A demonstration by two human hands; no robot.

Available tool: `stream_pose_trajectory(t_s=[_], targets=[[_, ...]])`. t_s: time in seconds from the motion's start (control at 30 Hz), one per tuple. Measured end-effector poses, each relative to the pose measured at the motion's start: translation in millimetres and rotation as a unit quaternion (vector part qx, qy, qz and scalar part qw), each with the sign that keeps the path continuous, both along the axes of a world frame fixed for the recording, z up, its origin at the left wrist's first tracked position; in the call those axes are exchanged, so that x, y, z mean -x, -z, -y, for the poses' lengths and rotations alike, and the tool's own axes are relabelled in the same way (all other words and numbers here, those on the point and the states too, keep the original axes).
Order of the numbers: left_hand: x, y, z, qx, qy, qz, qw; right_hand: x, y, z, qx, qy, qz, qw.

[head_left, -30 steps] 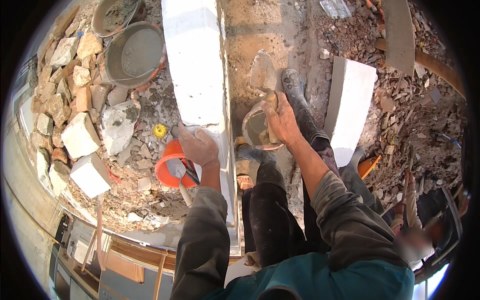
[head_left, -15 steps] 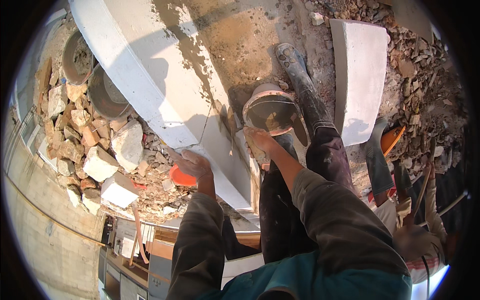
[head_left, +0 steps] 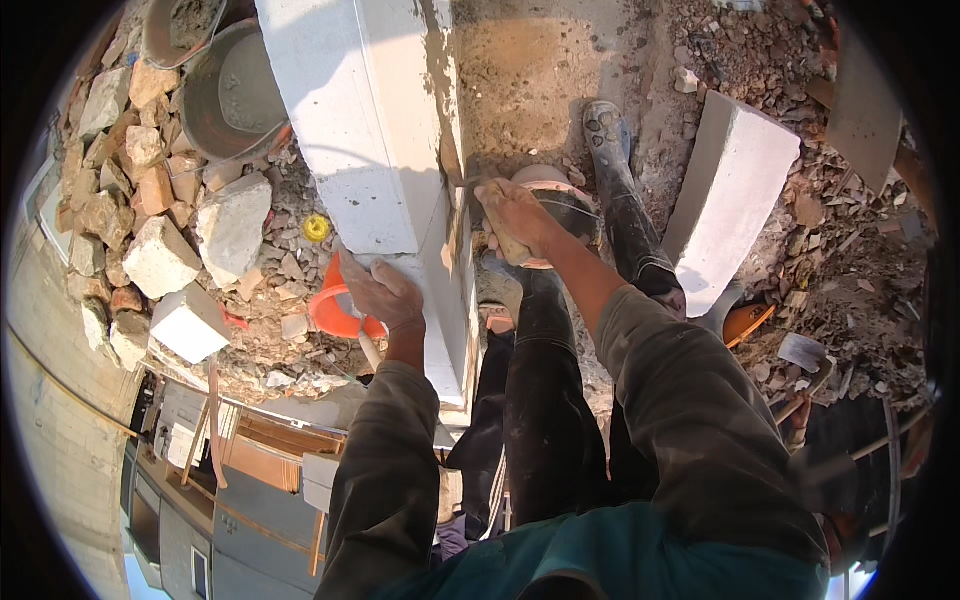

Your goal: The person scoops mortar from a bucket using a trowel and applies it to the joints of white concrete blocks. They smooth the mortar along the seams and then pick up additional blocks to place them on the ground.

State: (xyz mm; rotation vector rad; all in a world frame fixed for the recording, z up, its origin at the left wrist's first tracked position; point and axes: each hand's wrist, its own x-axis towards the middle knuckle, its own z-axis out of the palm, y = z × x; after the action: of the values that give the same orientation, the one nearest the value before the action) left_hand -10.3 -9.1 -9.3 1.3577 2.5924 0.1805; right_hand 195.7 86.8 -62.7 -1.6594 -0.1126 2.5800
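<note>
Head view, looking down along a wall [head_left: 360,120] of white blocks under construction. Left hand [head_left: 385,295] rests palm-down on the near end of the top block, fingers [head_left: 355,280] spread flat and closed on nothing. Just beside and partly beneath this hand lies an orange tool [head_left: 335,310] on the rubble; whether the hand touches it cannot be told. Right hand [head_left: 515,215] is curled around a mortar-caked tool at the right face of the wall, the fingers wrapped tight; the kind of tool is hidden by the grip and the mortar. Directly behind that hand stands a round bucket [head_left: 565,200] with an orange rim, on the ground between the wall and the person's boot [head_left: 610,140]. Dark trousers and a second boot [head_left: 500,290] appear below the bucket, close against the wall.

Left of the wall, a heap of broken stones [head_left: 150,220] and brick pieces lies on the ground, with a small yellow object [head_left: 317,228] among the gravel near the wall. Two grey tubs [head_left: 225,100] holding mortar stand at the upper left, touching one another. Right of the boot, a loose white block [head_left: 735,195] lies tilted on debris, well apart from the wall. A trowel [head_left: 800,352] lies in the rubble at the lower right.
</note>
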Motion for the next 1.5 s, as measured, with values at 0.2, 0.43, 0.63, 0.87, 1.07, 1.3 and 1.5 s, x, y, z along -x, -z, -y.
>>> stream_pose_trajectory(t_s=[0.2,0.43,0.63,0.87,1.07,1.3,1.5], targets=[[8.6,27.3,21.4,-0.062,-0.024,0.036,0.997,-44.6,-78.6,104.9,-0.078,-0.204,0.053,0.974],[0.4,5.2,-11.1,-0.111,-0.06,0.135,0.983,-49.5,-118.6,64.5,-0.321,-0.183,0.151,0.917],[-7.4,-12.0,-16.6,-0.093,-0.041,0.038,0.994,-12.1,-146.7,29.9,-0.516,-0.152,0.151,0.83],[-8.2,-16.7,-5.4,-0.126,-0.115,0.082,0.982,22.4,-164.3,-3.4,-0.529,-0.369,0.168,0.746],[-14.2,-13.3,-14.0,-0.123,-0.103,0.096,0.982,24.2,-218.4,9.1,-0.445,-0.35,0.171,0.806],[-18.3,-5.7,-18.6,-0.133,-0.109,0.112,0.979,112.8,-169.4,-93.9,-0.59,-0.37,0.115,0.709],[-4.1,-12.7,-6.3,-0.131,-0.085,0.059,0.986,114.7,-175.2,-83.9,-0.766,-0.286,0.193,0.543]])
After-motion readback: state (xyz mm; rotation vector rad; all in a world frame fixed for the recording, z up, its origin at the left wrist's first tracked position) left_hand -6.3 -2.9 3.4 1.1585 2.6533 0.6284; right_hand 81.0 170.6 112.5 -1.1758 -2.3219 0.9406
